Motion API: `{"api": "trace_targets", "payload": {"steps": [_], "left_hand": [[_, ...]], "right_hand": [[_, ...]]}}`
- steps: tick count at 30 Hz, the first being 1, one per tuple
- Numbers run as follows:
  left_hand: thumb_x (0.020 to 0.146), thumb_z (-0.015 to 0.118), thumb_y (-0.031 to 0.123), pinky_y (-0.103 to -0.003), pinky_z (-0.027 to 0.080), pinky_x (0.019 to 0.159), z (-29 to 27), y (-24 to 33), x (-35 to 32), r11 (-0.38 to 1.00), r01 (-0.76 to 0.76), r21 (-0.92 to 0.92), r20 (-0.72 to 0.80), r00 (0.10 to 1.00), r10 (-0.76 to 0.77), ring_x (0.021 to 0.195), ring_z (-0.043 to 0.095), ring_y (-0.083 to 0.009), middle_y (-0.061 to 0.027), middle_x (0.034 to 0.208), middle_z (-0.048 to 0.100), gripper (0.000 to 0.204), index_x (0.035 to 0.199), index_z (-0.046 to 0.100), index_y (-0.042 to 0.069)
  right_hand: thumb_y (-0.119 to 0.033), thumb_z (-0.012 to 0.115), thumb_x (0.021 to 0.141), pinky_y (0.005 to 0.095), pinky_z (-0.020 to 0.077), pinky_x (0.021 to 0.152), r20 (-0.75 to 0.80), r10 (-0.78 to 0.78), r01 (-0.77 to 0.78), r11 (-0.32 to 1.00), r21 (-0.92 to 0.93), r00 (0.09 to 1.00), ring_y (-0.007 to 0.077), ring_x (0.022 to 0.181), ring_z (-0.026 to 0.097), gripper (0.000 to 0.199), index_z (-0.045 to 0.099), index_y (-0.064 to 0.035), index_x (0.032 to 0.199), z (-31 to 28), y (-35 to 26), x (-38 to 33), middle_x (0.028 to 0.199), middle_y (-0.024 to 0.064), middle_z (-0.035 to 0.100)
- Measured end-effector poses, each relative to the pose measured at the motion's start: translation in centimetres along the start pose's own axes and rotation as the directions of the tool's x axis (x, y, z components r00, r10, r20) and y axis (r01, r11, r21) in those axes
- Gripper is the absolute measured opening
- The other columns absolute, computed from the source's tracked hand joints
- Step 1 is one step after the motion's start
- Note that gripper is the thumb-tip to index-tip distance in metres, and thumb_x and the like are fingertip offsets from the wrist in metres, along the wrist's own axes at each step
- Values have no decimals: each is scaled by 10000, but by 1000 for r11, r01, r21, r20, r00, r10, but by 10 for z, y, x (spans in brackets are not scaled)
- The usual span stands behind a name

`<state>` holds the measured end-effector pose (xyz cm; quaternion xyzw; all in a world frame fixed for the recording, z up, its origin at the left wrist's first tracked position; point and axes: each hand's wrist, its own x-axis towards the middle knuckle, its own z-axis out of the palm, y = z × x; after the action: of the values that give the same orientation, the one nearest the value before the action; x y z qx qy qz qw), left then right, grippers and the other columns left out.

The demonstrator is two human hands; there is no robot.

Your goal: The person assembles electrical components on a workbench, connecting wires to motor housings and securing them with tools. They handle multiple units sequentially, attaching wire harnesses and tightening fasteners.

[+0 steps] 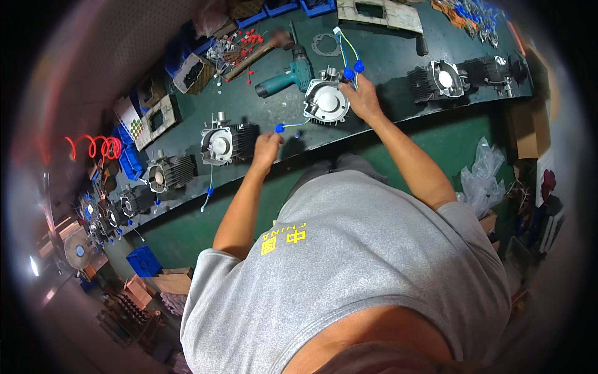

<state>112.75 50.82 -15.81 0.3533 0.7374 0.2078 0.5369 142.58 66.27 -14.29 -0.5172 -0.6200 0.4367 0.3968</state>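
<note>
The housing (326,103) is seen on the bench (386,56), just left of the right hand (360,96), which is pinched on wires (346,53) running up and away. A blue-capped lead (291,126) is pinched by the left hand (266,149), trailing right toward the housing. The right hand is nearer.
</note>
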Motion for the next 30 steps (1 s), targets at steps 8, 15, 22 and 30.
{"api": "trace_targets", "payload": {"steps": [8,15,22,30], "left_hand": [[1049,557,220,-346,463,623,55,34,-43,847,-514,137,443,796,412,689,571,-166,-74,782,632,271,1068,692,-14],[1056,538,280,-335,464,516,18,11,5,982,-169,-81,-193,969,151,533,574,-148,-60,641,606,332,1017,714,2],[1023,568,232,-500,517,806,46,47,-50,711,-585,391,549,768,330,914,675,-443,-277,945,685,262,1059,699,7],[1062,544,281,-305,452,554,12,55,-39,833,-553,-13,-226,813,536,577,533,-123,-40,636,553,328,969,681,-1]], "right_hand": [[-129,721,888,379,534,843,23,4,-3,1000,-17,1000,248,916,703,344,665,-11,1206,1,-6,1,991,158,738],[-128,727,887,379,534,843,21,10,-10,1000,-23,1000,247,920,701,341,667,-9,1201,1,-2,0,999,157,738],[-122,721,889,370,532,839,4,-41,41,999,27,999,215,905,686,319,668,-8,1183,5,3,2,980,140,733],[-147,725,887,375,528,831,-11,-3,3,1000,28,1000,222,899,684,335,662,-3,1182,1,5,1,973,137,731]]}}
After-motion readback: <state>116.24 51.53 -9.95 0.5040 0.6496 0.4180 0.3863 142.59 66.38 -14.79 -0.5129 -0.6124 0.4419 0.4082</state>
